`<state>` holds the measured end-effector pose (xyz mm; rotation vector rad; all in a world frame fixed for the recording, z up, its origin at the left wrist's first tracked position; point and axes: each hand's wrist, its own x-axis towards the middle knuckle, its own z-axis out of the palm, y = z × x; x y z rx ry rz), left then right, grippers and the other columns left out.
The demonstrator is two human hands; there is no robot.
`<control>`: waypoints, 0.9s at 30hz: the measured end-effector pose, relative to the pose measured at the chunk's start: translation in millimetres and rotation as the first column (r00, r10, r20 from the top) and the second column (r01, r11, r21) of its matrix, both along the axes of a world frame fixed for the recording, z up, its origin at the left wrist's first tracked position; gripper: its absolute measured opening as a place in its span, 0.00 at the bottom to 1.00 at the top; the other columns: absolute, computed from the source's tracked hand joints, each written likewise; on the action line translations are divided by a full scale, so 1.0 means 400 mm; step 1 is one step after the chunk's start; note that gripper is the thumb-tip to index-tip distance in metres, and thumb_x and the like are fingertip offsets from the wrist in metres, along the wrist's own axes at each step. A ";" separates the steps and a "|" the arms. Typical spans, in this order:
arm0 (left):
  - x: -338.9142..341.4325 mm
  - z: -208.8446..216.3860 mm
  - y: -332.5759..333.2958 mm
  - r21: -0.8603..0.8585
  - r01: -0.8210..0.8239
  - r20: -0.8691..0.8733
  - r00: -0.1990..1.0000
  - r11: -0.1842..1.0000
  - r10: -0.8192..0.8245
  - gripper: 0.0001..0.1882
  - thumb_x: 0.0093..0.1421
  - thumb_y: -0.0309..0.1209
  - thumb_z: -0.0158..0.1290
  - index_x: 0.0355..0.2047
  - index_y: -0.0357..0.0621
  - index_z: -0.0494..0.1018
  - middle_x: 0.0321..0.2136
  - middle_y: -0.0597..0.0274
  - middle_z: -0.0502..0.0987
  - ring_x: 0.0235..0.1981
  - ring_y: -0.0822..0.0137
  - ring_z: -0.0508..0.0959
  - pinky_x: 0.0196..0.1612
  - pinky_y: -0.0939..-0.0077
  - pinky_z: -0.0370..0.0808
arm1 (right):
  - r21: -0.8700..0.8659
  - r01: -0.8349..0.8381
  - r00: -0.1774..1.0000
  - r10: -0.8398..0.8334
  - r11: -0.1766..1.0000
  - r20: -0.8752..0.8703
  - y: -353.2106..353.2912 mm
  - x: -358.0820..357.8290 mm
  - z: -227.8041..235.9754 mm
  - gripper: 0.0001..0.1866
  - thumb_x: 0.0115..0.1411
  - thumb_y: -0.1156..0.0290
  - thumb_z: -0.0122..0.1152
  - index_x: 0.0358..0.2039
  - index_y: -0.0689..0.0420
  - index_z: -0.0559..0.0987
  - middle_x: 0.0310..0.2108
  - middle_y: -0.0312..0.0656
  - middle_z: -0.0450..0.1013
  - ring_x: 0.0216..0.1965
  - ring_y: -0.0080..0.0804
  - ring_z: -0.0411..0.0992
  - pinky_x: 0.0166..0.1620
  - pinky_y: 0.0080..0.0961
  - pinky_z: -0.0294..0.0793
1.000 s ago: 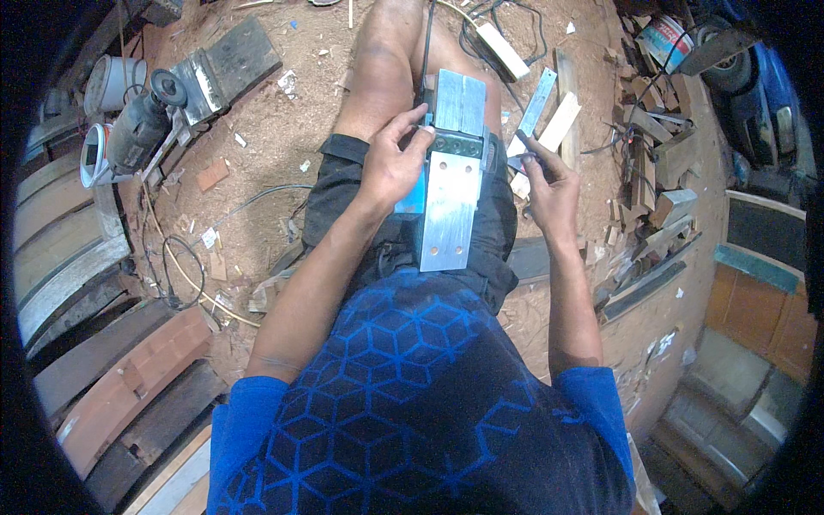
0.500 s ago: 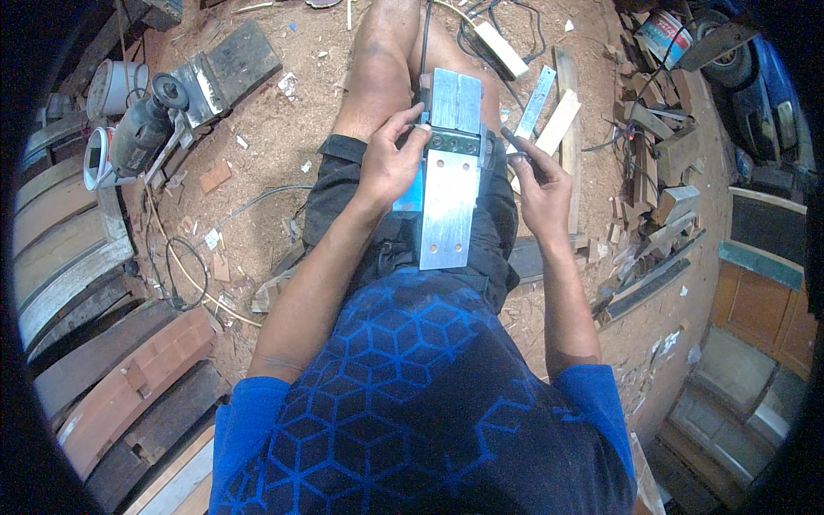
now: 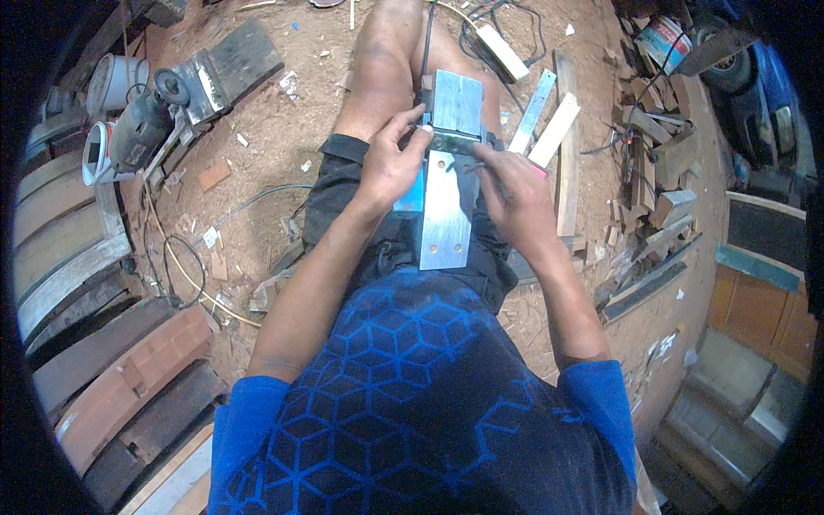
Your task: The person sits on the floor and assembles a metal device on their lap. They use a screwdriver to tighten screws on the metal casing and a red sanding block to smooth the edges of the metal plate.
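An electric hand planer (image 3: 445, 215) lies upside down across my lap, its two bright metal sole plates facing up. Between the plates runs the dark cutter drum (image 3: 452, 142). My left hand (image 3: 393, 159) is closed on the planer's left side, thumb and fingers at the drum's end. My right hand (image 3: 515, 193) reaches over from the right, fingertips at the drum's right end. A thin dark tool (image 3: 471, 166) shows under its curled fingers; most of it is hidden. Part of the planer's blue body (image 3: 410, 196) shows beside the rear plate.
Right of my leg lie a metal ruler (image 3: 532, 112), a pale wood strip (image 3: 556, 129) and a power strip (image 3: 502, 51) with cables. An angle grinder (image 3: 146, 124) stands left by white buckets (image 3: 116, 86). Wood offcuts (image 3: 657, 189) pile at right; curved boards (image 3: 133, 378) line the left.
My right hand has moved left from beside the planer onto the cutter drum, bringing the thin dark tool with it. My left hand stays put on the planer.
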<state>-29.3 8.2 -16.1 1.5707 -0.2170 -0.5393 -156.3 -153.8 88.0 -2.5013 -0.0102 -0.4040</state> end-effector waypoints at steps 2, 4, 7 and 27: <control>-0.003 -0.001 -0.006 -0.018 -0.007 0.004 1.000 1.000 0.007 0.25 0.69 0.36 0.57 0.63 0.38 0.74 0.50 0.45 0.82 0.51 0.60 0.82 0.55 0.68 0.77 | -0.059 -0.032 0.998 0.029 0.998 -0.056 0.015 0.012 0.011 0.19 0.60 0.80 0.66 0.53 0.61 0.80 0.38 0.51 0.79 0.40 0.50 0.77 0.45 0.42 0.76; -0.002 -0.011 -0.006 -0.035 -0.026 0.023 0.999 0.999 0.026 0.25 0.68 0.36 0.57 0.63 0.38 0.75 0.49 0.45 0.83 0.50 0.60 0.83 0.54 0.68 0.78 | -0.092 -0.075 0.995 0.068 0.993 -0.079 0.023 0.025 0.015 0.20 0.60 0.80 0.65 0.54 0.60 0.80 0.37 0.50 0.77 0.39 0.51 0.76 0.45 0.43 0.75; 0.000 -0.018 -0.003 -0.004 -0.012 0.063 0.998 1.000 0.012 0.25 0.68 0.36 0.57 0.62 0.38 0.75 0.47 0.45 0.83 0.47 0.61 0.83 0.51 0.67 0.79 | -0.126 -0.118 0.990 0.108 0.985 -0.087 0.027 0.035 0.017 0.21 0.60 0.80 0.64 0.54 0.60 0.79 0.36 0.49 0.76 0.39 0.51 0.74 0.44 0.44 0.74; -0.008 0.002 0.004 0.150 0.002 0.159 0.987 0.989 -0.026 0.27 0.70 0.44 0.53 0.63 0.44 0.74 0.53 0.39 0.79 0.54 0.44 0.80 0.58 0.57 0.76 | -0.062 -0.140 0.925 0.108 0.988 -0.365 0.066 0.078 0.077 0.17 0.61 0.76 0.66 0.52 0.61 0.82 0.38 0.51 0.81 0.39 0.53 0.82 0.44 0.44 0.80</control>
